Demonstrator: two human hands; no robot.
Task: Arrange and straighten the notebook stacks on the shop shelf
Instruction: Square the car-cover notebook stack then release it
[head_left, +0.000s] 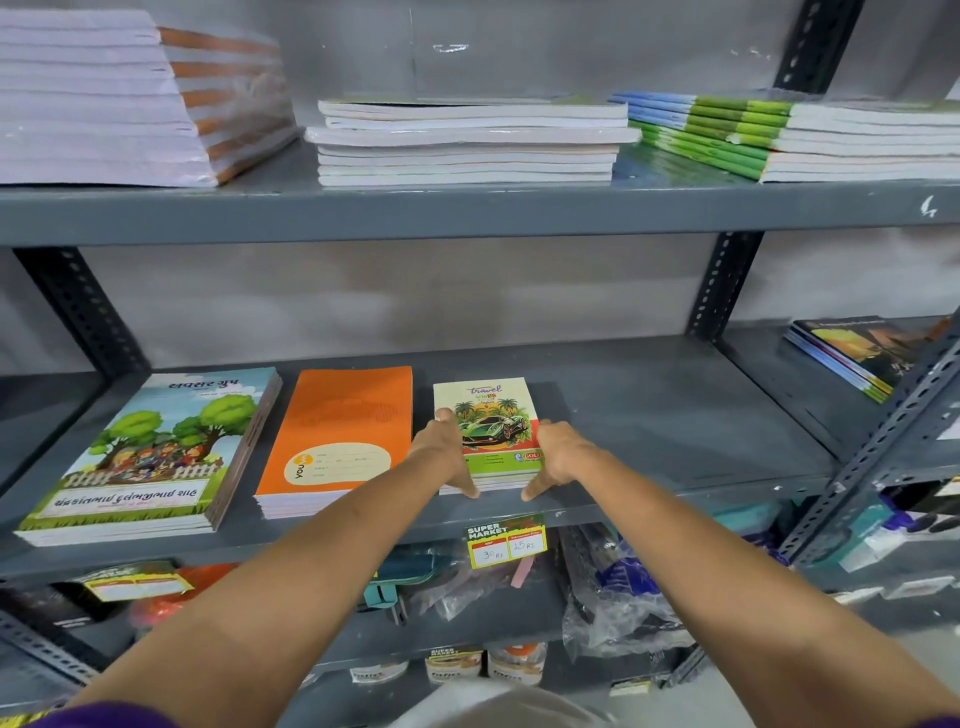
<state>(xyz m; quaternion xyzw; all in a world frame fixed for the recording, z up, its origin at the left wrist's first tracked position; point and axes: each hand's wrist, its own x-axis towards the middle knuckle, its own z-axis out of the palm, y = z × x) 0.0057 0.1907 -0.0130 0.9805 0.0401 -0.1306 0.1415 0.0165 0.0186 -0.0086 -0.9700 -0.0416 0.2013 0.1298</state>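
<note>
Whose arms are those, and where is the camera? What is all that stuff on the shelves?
Those arms belong to a person, not a machine. The camera sits on the person's head and looks down, so you see what they see. There is only this one picture. They stand at a grey metal shelf in a shop. On it lie three piles of notebooks: a tree stack, an orange stack, and a small car stack. The left hand and right hand press on the two sides of the car stack, fingers pointing down along its front corners, to square it up. More paper stacks lie on the shelf above, and a price tag hangs below.
</note>
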